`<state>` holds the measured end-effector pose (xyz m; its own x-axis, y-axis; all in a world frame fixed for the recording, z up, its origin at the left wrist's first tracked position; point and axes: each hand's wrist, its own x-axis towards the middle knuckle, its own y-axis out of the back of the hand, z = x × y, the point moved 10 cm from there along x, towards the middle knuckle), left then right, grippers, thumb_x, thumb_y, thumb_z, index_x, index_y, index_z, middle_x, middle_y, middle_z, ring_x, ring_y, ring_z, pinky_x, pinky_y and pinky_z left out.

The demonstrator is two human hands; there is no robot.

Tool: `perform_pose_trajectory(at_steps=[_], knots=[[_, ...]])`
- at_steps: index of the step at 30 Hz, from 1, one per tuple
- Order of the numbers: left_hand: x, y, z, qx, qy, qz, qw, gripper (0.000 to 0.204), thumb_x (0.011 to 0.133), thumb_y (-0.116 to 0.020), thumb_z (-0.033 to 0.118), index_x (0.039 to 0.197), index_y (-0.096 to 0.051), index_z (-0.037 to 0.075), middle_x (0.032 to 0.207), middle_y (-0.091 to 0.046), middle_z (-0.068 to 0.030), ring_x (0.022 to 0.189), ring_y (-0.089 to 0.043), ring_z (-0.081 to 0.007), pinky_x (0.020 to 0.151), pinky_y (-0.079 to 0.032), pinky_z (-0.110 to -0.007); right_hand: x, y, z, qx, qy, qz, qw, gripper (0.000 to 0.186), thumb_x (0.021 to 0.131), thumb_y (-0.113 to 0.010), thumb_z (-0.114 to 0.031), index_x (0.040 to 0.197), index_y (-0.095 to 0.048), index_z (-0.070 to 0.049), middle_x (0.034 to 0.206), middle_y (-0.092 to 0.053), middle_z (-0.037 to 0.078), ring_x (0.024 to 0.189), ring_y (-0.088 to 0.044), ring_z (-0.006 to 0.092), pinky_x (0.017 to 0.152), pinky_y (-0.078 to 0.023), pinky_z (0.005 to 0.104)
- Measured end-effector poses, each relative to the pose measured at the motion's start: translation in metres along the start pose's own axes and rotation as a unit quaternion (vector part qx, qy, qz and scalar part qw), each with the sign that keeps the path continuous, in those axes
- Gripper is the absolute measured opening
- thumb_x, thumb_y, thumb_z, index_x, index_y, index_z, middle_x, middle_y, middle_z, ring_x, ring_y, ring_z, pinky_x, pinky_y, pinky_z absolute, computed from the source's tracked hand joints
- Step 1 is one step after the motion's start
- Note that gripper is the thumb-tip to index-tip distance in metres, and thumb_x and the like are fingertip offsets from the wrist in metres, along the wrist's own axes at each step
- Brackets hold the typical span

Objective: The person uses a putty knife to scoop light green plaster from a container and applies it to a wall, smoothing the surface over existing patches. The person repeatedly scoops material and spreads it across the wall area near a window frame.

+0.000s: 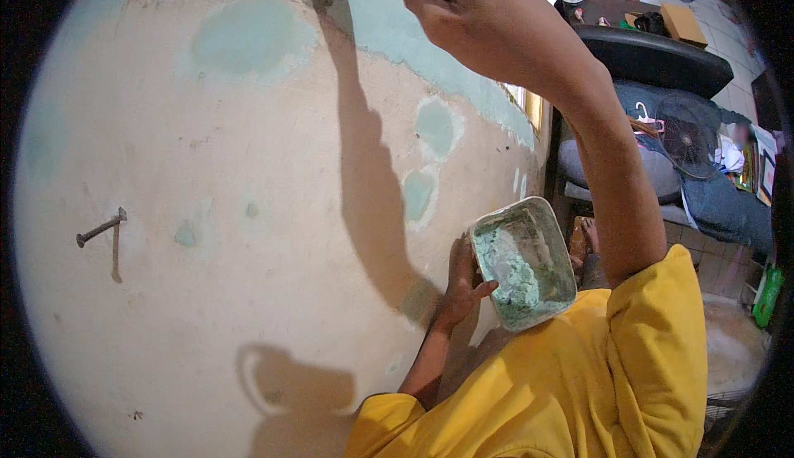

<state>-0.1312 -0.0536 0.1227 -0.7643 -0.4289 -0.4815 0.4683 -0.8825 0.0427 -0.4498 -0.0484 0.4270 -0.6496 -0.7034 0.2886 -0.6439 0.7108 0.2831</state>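
My left hand (463, 292) grips the near-left side of a rectangular whitish tub (552, 234), its thumb hooked over the rim. Pale green paste (517, 280) clings to the tub's bottom and left wall; the tub is tilted so its inside shows. Up at the top edge, my right hand (447, 3) is raised against the wall (289, 135), its fingers curled. A thin edge of something shows by those fingers, but the frame cuts it off, so I cannot make out its kind. Pale green patches (248, 36) cover parts of the wall, with a broad band beside my right hand.
A large nail (101, 227) sticks out of the wall at left. To the right stand a dark bench-like piece (653, 57) with a cardboard box (682, 25), a round fan (688, 137), and blue cloth (728, 210) on a seat. A green object (767, 297) lies at the far right.
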Motion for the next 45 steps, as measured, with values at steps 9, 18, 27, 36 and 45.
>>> perform_pose_trajectory(at_steps=[9, 18, 27, 36, 45], knots=[[0.004, -0.004, 0.003, -0.027, -0.01, -0.014, 0.999, 0.11, 0.068, -0.077, 0.035, 0.146, -0.003, 0.008, 0.147, -0.015, -0.0134, 0.136, -0.02, -0.0284, 0.11, -0.019, -0.043, -0.024, -0.045, -0.004, -0.017, 0.106, 0.02, 0.994, 0.018, 0.069, -0.06, -0.012, 0.071, -0.064, 0.005, 0.068, -0.06, 0.026, 0.066, -0.062, 0.041, 0.063, -0.052, 0.0448], [0.003, -0.002, -0.006, -0.044, 0.013, -0.006, 0.999, 0.109, 0.068, -0.076, 0.029, 0.146, -0.003, 0.009, 0.147, -0.015, -0.013, 0.135, -0.022, -0.0284, 0.109, -0.024, -0.043, -0.021, 0.002, 0.001, -0.038, 0.183, 0.123, 0.975, 0.017, 0.072, -0.053, -0.009, 0.071, -0.062, 0.005, 0.067, -0.059, 0.025, 0.066, -0.062, 0.0404, 0.064, -0.051, 0.0467], [0.002, 0.006, -0.012, 0.036, -0.015, 0.019, 0.999, 0.106, 0.071, -0.074, 0.029, 0.146, -0.002, 0.009, 0.146, -0.016, -0.0117, 0.135, -0.023, -0.0282, 0.109, -0.024, -0.042, -0.01, -0.05, -0.012, -0.081, 0.153, 0.074, 0.982, 0.025, 0.088, -0.047, -0.01, 0.104, -0.063, 0.0, 0.073, -0.064, 0.021, 0.061, -0.063, 0.0293, 0.062, -0.051, 0.0386], [0.007, -0.002, -0.008, -0.055, -0.023, -0.004, 0.998, 0.11, 0.067, -0.074, 0.036, 0.146, -0.002, 0.008, 0.149, -0.007, -0.0126, 0.138, -0.013, -0.0267, 0.111, -0.016, -0.042, -0.039, -0.02, -0.026, 0.02, 0.172, 0.092, 0.981, 0.018, 0.07, -0.054, -0.009, 0.067, -0.06, 0.007, 0.066, -0.058, 0.028, 0.066, -0.061, 0.0422, 0.064, -0.05, 0.0475], [0.0, 0.008, -0.004, 0.011, -0.018, 0.032, 0.999, 0.103, 0.071, -0.073, 0.024, 0.146, -0.003, 0.008, 0.146, -0.019, -0.0132, 0.135, -0.02, -0.0272, 0.11, -0.02, -0.04, -0.001, -0.046, -0.02, -0.06, 0.187, 0.128, 0.972, 0.02, 0.073, -0.06, -0.013, 0.075, -0.063, 0.006, 0.067, -0.061, 0.024, 0.065, -0.063, 0.0398, 0.063, -0.052, 0.0465]])
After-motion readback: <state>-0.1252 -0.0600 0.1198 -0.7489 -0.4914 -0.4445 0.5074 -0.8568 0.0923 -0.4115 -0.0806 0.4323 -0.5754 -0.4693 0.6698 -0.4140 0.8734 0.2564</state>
